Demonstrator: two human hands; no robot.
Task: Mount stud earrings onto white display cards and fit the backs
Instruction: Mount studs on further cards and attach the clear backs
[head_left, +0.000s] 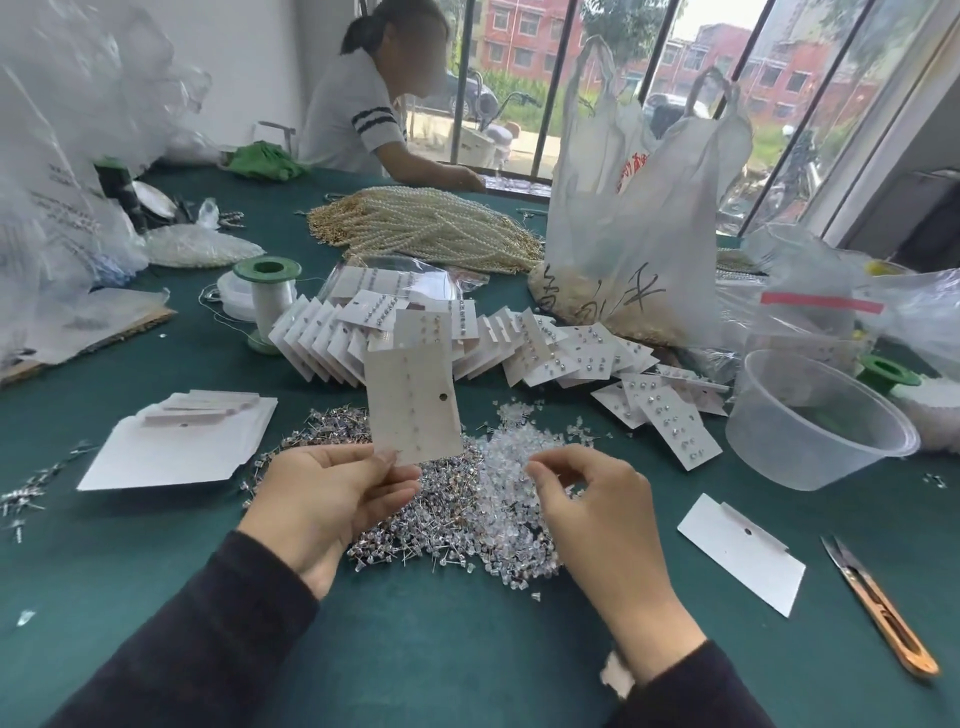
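Stretching toward windows (644, 78), a green table (441, 649) holds cards (571, 353).

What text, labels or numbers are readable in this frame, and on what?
White plastic bag: red print, blurred; black handwritten characters, not clear enough to quote.
Clear bags at left: dark printed lines, too blurred.
Held card: no print.
Nothing can be quoted.
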